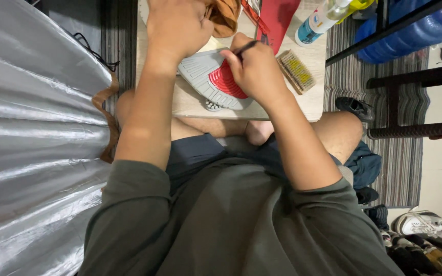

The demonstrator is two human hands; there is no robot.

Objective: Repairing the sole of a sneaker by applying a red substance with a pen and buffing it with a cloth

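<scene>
I am steadying the shoe (216, 82) at upper centre, left hand (177, 25) clamped on it, right hand (254, 69) pinching a thin brush (245, 48); short, light strokes seem best.

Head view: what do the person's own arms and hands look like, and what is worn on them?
Both forearms are bare. Dark olive-green sleeves are pushed up to about the elbows. The left hand and right hand wear no gloves; no rings, watch or bracelet are visible from this angle.
</scene>
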